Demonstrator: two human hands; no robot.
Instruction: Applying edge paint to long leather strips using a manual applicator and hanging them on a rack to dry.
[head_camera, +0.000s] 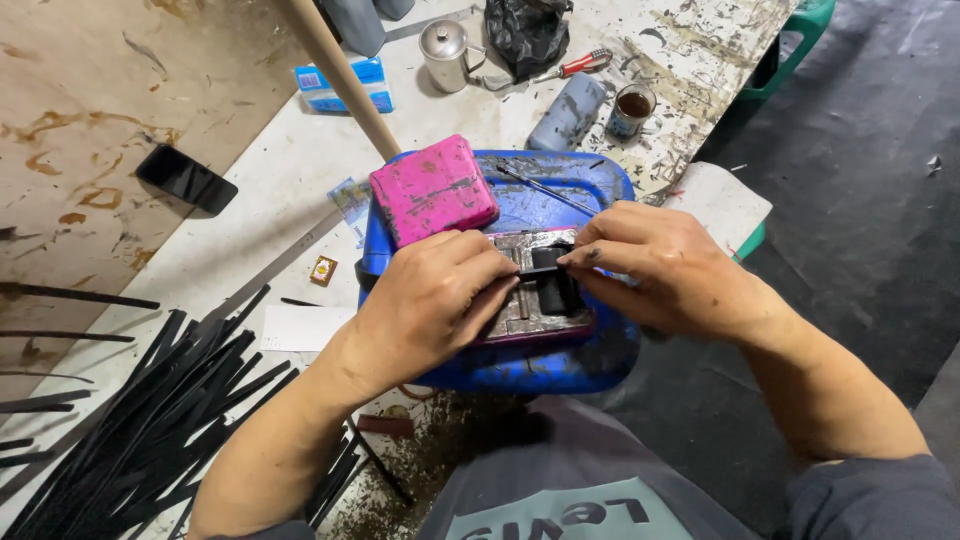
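My left hand (435, 295) presses down on a flat grey metal block (530, 300) that lies on a blue plastic container (590, 350). My right hand (660, 265) pinches a small black piece (552, 275) set on that block, thumb and forefinger closed on it. A pink block (432, 189) rests on the container just behind my left hand. A thin metal rod (545, 190) lies across the container's top.
A heap of several black strips (150, 420) covers the table at the lower left. A wooden stick (340, 75), a black phone (186, 179), a steel pot (446, 54), a red-handled tool (575, 66), a grey can (568, 112) and a cup (632, 108) stand behind.
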